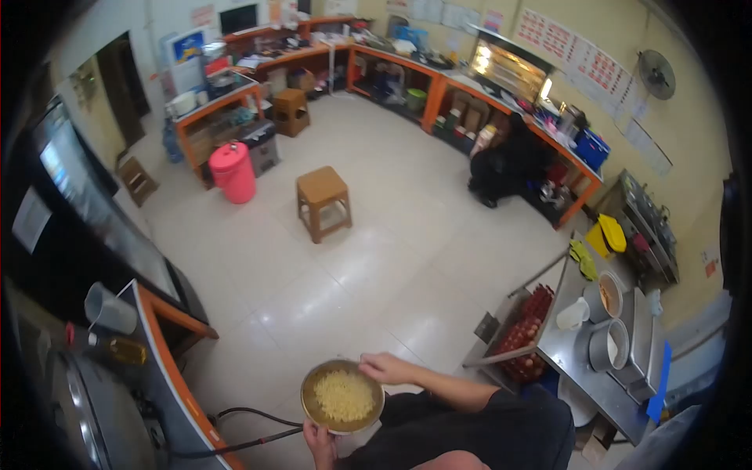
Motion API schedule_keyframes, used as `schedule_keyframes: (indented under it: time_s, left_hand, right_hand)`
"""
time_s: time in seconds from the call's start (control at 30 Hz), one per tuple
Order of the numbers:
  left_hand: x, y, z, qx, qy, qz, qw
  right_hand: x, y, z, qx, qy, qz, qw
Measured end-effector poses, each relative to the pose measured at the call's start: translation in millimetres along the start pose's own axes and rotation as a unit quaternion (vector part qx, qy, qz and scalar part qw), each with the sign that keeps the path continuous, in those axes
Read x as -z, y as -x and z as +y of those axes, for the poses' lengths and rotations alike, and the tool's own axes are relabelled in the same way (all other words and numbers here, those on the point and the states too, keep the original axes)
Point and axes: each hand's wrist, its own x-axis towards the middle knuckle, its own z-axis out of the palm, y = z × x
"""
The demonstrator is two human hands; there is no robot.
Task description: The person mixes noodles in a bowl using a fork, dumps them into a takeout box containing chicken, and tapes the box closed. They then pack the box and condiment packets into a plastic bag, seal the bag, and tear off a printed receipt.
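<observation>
The bowl (310,392) looks metal, the floor (392,235) glossy tile.

Your left hand (321,440) and right hand (382,368) hold a bowl (310,399) of yellowish pieces (343,395); beyond stands a brown stool (322,193), a pink drum (233,174) to its left.

A round, dull-metal bowl (311,397) is facing open side up, nearer the camera than the brown stool (322,188), its rim resting in the left hand (320,441) and right hand (385,368); small pale-yellow pieces (343,395) are lying loosely heaped inside.
</observation>
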Motion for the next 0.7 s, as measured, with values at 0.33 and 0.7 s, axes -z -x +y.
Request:
schedule_keyframes:
  time_s: [0.33, 0.7]
  left_hand:
    - [-201.7, -249.5, 5.8, 0.081, -0.036, -0.115, 0.989]
    - [-470.4, -587.0, 51.9, 0.215, -0.077, -0.274, 0.934]
  right_hand:
    - [254.3, -99.3, 66.8, -0.053, -0.056, 0.091, 0.993]
    - [471.9, -249.9, 139.7, -0.183, -0.066, 0.336, 0.922]
